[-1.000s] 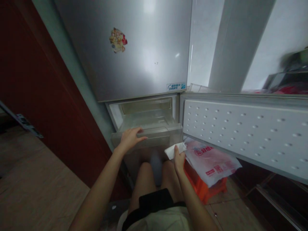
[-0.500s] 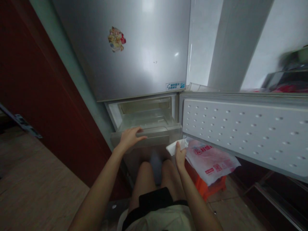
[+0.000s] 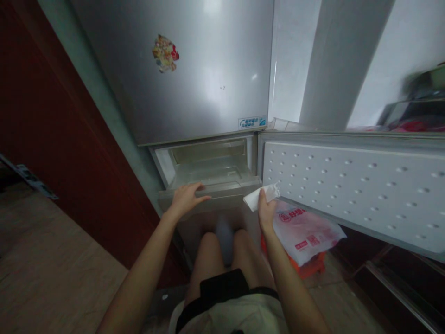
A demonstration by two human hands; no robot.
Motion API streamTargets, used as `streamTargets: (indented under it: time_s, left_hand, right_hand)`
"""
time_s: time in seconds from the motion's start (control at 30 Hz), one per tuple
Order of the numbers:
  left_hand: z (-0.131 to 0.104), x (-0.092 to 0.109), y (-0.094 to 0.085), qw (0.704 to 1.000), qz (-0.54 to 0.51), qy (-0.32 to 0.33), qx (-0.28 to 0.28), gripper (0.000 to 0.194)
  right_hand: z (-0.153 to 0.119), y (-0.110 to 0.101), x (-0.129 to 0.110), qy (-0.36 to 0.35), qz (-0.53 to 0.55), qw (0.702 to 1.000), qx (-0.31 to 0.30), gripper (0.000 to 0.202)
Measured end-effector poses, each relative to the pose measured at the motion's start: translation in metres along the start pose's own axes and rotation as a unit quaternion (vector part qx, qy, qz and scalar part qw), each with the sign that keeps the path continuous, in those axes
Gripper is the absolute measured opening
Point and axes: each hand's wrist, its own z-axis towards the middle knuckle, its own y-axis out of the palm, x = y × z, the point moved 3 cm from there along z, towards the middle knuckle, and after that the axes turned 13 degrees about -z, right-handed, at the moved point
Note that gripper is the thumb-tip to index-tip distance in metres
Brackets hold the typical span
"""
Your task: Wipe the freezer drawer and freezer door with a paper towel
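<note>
"Cloth [image 3: 253, 198]?"
"White, folded, clamped in right hand [image 3: 267, 209], beside right end of clear drawer [image 3: 227, 200]."
"Left hand [image 3: 185, 201]?"
"On drawer's top edge, thumb apart from fingers; cannot tell whether gripping."

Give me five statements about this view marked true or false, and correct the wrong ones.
1. The right hand holds a white wipe. True.
2. The lower refrigerator door is shut. False: it stands open, swung out to the right.
3. The left hand is at the front of the translucent freezer drawer. True.
4. The printed plastic bag hangs from the upper refrigerator door. False: it lies on an orange stool, below the open door.
5. A multicolored sticker is on the front of the upper refrigerator door. True.
</note>
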Motion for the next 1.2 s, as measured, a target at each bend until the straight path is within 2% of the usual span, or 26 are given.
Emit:
streamTargets:
  time_s: [0.17, 0.27, 0.37, 0.53, 0.63, 0.7, 0.87, 0.97, 1.07, 1.2]
  left_hand:
    - [0.000, -0.002, 0.001, 1.000, -0.010, 0.005, 0.004, 0.049]
    - [0.000, -0.003, 0.002, 1.000, -0.006, 0.008, 0.007, 0.049]
    - [0.000, -0.002, 0.001, 1.000, 0.003, 0.005, 0.005, 0.050]
    - [-0.001, 0.000, -0.001, 1.000, 0.003, -0.004, 0.002, 0.049]
    - [0.000, 0.000, 0.000, 1.000, -0.003, -0.003, -0.001, 0.049]
    - [0.000, -0.001, 0.000, 1.000, -0.001, -0.001, -0.002, 0.049]
    - [0.000, -0.002, 0.002, 1.000, 0.000, 0.010, 0.006, 0.047]
    - [0.000, -0.002, 0.001, 1.000, 0.005, 0.015, 0.011, 0.046]
    - [0.000, -0.002, 0.001, 1.000, 0.005, 0.013, 0.007, 0.047]
    - [0.000, -0.002, 0.000, 1.000, 0.006, 0.003, 0.000, 0.049]
  right_hand:
    - [-0.012, -0.005, 0.040, 0.034, -0.025, 0.999, -0.003, 0.069]
    - [-0.017, -0.006, 0.051, 0.025, -0.027, 0.999, -0.011, 0.067]
    - [-0.014, -0.004, 0.043, 0.017, -0.027, 0.999, -0.015, 0.066]
    - [-0.001, 0.000, 0.009, -0.005, -0.022, 1.000, -0.011, 0.063]
    - [0.001, 0.000, 0.004, -0.022, -0.016, 1.000, -0.011, 0.061]
    - [-0.002, -0.002, 0.014, -0.007, -0.015, 1.000, -0.004, 0.062]
    - [-0.016, -0.006, 0.058, 0.036, -0.021, 0.999, -0.012, 0.068]
    - [-0.021, -0.006, 0.070, 0.036, -0.024, 0.999, -0.026, 0.071]
    - [-0.021, -0.004, 0.060, 0.033, -0.029, 0.999, -0.026, 0.070]
    - [-0.014, 0.002, 0.023, -0.016, -0.026, 0.999, -0.037, 0.061]
